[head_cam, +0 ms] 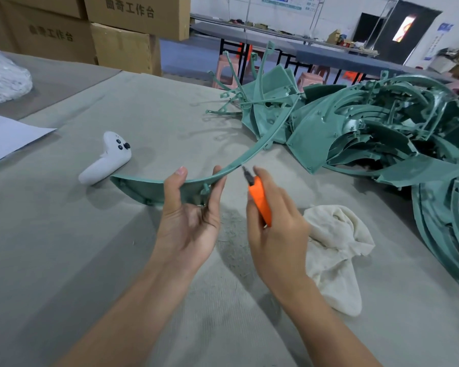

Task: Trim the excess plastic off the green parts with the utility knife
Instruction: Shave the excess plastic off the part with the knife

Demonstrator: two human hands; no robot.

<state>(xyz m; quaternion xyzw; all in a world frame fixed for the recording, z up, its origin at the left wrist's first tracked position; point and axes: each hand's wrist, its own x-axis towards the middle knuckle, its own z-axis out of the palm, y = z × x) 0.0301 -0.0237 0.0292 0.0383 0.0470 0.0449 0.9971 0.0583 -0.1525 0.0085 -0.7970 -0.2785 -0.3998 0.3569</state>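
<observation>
My left hand (188, 207) grips the green part (154, 188), my right hand (273, 221) holds the utility knife (259, 197) (blade just beside the rim), about to trim.

Factory workshop; stacked cartons (133, 25); heaped moulded parts (376, 133).

Green part (223, 173) – matt plastic; rag (334, 250) – soft cloth.

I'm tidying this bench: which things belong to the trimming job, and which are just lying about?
In the job: curved green part in the left hand; orange utility knife in the right hand; pile of green parts.
Lying about: white controller; cream cloth; paper sheet; cardboard boxes.
</observation>
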